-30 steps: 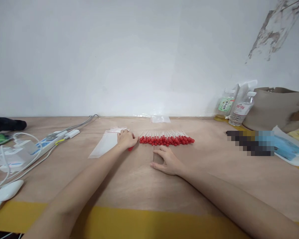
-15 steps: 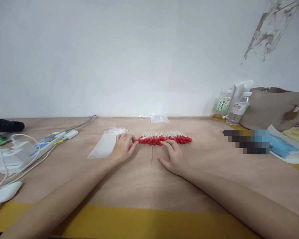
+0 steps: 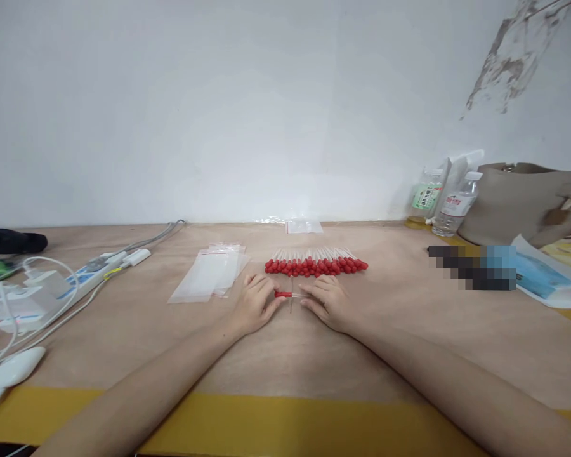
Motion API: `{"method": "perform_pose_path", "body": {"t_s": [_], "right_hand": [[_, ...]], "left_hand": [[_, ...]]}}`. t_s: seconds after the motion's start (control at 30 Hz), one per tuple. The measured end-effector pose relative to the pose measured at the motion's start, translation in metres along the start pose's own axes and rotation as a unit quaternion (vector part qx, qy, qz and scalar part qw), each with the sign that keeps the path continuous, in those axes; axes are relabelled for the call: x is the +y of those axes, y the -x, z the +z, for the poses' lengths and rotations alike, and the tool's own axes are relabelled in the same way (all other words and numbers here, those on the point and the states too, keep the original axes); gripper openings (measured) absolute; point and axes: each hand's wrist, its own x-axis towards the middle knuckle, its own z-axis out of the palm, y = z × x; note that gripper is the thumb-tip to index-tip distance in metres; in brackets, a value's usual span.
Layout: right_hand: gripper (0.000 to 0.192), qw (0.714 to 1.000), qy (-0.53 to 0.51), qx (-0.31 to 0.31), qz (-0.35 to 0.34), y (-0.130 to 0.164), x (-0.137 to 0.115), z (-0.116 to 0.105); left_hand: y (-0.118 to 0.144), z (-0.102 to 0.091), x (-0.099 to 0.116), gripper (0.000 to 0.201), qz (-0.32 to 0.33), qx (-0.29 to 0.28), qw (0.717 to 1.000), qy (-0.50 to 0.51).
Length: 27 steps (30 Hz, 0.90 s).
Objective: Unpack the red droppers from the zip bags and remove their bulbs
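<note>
Holding one small clear plastic dropper with a red rubber bulb (image 3: 285, 294) crosswise between the two hands, just above the wooden tabletop (image 3: 276, 355). Lying level, red bulb pointing toward the left hand (image 3: 255, 303), thin see-through stem running toward the right hand (image 3: 324, 299). Pinching the bulb end with the left fingertips (image 3: 272, 298), fingers drawn narrow around it. Gripping the stem end with the right fingertips (image 3: 306, 296), likewise closed in on it, palm facing down. Sitting near the middle of the table, just in front of a long row of matching red-bulbed droppers (image 3: 316, 264), apart from it.

Counting one dropper in hand. Counting one row behind it, bulbs packed side by side toward the viewer and clear stems fanning toward the white wall (image 3: 219, 114); too many and too small for a sure number. Lying left of the row: a loose stack of clear zip bags with a red seal strip (image 3: 209, 274), sheets overlapping, exact count not readable. Resting at the far edge by the wall: one more small clear bag (image 3: 304, 226). Standing at the far right: two clear plastic bottles (image 3: 440, 197), one green-labelled, one red-labelled, beside one beige bag (image 3: 523, 203). Trailing across the left side: one white power strip with cables (image 3: 83, 274).
</note>
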Motion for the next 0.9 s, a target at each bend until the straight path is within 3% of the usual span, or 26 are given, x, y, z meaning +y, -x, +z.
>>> {"method": "perform_pose_path", "body": {"t_s": [0.27, 0.43, 0.9], "right_hand": [[0.023, 0.999, -0.014, 0.002, -0.042, -0.002, 0.001, 0.002], [0.022, 0.998, -0.012, 0.0, -0.057, -0.002, -0.003, 0.001], [0.024, 0.994, 0.035, -0.004, -0.102, 0.006, -0.001, -0.004]], "left_hand": [[-0.008, 0.003, 0.008, 0.03, 0.044, -0.018, 0.999, 0.023], [-0.01, 0.006, 0.008, 0.022, 0.078, -0.032, 0.996, 0.009], [-0.008, -0.007, 0.013, 0.025, 0.095, -0.084, 0.992, -0.023]]}}
